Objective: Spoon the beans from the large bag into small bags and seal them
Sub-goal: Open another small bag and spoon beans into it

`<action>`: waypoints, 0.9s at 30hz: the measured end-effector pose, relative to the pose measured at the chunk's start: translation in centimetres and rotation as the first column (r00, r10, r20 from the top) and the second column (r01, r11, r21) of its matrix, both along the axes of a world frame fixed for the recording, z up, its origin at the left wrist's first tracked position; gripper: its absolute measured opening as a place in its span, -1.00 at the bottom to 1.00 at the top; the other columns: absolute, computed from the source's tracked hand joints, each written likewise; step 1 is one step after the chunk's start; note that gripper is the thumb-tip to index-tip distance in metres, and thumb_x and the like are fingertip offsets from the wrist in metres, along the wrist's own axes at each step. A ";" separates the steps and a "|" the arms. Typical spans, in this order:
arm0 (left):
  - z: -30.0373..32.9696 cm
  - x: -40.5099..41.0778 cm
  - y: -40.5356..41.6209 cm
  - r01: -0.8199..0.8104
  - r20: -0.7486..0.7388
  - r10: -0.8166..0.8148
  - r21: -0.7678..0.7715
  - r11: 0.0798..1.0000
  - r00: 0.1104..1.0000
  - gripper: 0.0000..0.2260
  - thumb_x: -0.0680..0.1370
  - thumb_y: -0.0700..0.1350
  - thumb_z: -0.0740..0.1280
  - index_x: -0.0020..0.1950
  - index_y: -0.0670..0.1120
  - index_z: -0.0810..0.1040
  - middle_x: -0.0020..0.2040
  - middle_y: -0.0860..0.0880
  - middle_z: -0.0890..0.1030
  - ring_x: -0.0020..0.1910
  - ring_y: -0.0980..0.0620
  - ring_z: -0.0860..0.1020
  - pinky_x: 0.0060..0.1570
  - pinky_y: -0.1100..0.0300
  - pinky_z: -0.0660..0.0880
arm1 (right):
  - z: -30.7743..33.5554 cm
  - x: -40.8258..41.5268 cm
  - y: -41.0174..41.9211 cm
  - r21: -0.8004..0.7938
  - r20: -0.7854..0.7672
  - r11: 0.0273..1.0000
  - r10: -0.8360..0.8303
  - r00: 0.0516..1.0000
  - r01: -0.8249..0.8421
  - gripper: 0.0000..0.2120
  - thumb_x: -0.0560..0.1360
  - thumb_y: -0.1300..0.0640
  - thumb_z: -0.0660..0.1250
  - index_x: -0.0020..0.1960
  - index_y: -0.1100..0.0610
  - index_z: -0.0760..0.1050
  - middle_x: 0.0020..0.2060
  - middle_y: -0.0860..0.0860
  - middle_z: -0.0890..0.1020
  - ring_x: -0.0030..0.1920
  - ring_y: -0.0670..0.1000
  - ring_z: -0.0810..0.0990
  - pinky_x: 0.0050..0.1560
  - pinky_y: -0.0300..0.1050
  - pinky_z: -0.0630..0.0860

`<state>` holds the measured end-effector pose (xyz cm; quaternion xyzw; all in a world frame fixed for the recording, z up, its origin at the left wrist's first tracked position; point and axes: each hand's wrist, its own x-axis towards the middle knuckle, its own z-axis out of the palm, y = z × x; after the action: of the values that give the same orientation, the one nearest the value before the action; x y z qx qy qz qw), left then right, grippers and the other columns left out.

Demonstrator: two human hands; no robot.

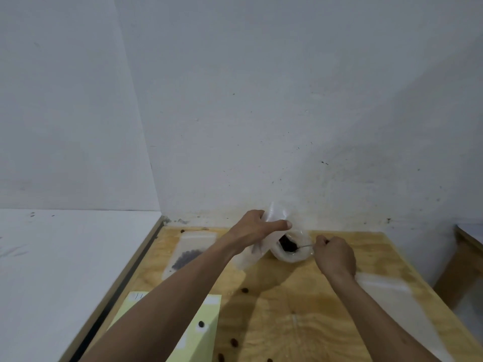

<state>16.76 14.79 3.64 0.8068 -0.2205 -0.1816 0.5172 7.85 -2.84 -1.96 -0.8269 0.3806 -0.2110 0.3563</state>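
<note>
The big bag [291,248] sits near the back of the desk [300,309], close to the wall, with its mouth rolled open and facing up. Dark beans [287,243] show inside it. A thin spoon [304,246] pokes into the bag from the right side, and its long handle lies almost flat, running left to right, from the beans out to the right hand [335,254]. The right hand is curled tight around the end of the handle, so this hand is the one right beside the beans. Just to the left, touching the big bag, the left hand [257,227] pinches the top of a small bag [257,246] between thumb and fingers and holds it up. I think the scoop is being filled now, and next the spoon must lift and swing a little way left to the small bag, so the small bag's mouth has to stay open. I cannot tell how open it is. Further left, another small bag [188,253] with beans in it lies flat. A clear sheet of plastic [384,286] lies on the right. Some loose beans [234,342] lie near the front, by a pale green paper [201,335].
</note>
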 end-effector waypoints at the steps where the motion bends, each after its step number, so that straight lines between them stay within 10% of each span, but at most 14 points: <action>1: -0.2 0.1 0.4 -0.018 -0.002 0.018 0.013 1.000 1.000 -0.55 0.44 0.19 0.52 -0.26 -0.04 0.33 -0.35 0.10 0.30 -0.46 0.14 0.32 -0.40 0.29 0.23 | -0.4 0.0 -0.2 0.073 0.020 0.997 0.008 1.000 -0.009 -0.57 0.61 0.11 0.18 -0.39 0.26 0.43 -0.49 0.12 0.44 -0.48 0.09 0.38 -0.40 -0.15 0.25; 10: -2.3 0.6 3.1 -0.087 -0.002 0.087 0.058 0.995 0.996 -0.54 0.43 0.23 0.51 -0.20 -0.05 0.34 -0.22 0.03 0.27 -0.31 0.08 0.28 -0.26 0.16 0.18 | 0.8 -1.7 0.3 0.319 0.231 0.944 0.010 0.973 -0.085 -0.65 0.62 0.13 0.15 -0.20 0.17 0.63 -0.48 0.03 0.54 -0.42 0.11 0.45 -0.33 -0.05 0.37; 13: -2.9 0.7 3.5 -0.087 0.039 0.084 0.080 0.993 0.996 -0.36 0.33 0.36 0.51 0.20 -0.05 0.54 0.12 0.04 0.55 0.06 0.07 0.54 0.07 0.12 0.49 | 2.3 -1.9 0.5 0.335 0.257 0.937 0.013 0.966 -0.102 -0.68 0.60 0.13 0.16 -0.21 0.10 0.62 -0.47 0.08 0.53 -0.42 0.12 0.45 -0.33 -0.05 0.37; 17: -3.1 0.3 4.0 -0.122 0.144 0.114 0.051 0.991 0.983 -0.19 0.26 0.41 0.53 0.36 -0.01 0.50 0.40 -0.02 0.43 0.27 -0.03 0.51 0.19 0.00 0.54 | 4.7 -2.0 0.6 0.314 0.315 0.940 0.031 0.949 -0.135 -0.70 0.58 0.12 0.19 -0.21 0.13 0.63 -0.43 0.08 0.55 -0.39 0.13 0.50 -0.31 0.01 0.42; 27: -3.0 -0.6 4.6 -0.088 0.217 0.060 0.125 0.988 0.974 -0.23 0.42 0.23 0.53 0.51 -0.03 0.33 0.41 0.05 0.27 0.22 0.11 0.39 -0.12 0.34 0.38 | 9.6 -1.9 3.2 -0.139 0.248 0.937 0.346 0.905 -0.320 -0.67 0.64 0.14 0.20 -0.17 0.22 0.63 -0.48 -0.10 0.49 -0.46 -0.04 0.44 -0.42 -0.15 0.29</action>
<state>16.11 19.40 0.68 0.8622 -0.2316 -0.0891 0.4415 5.93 0.40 7.62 -0.8594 0.1716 -0.2750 0.3955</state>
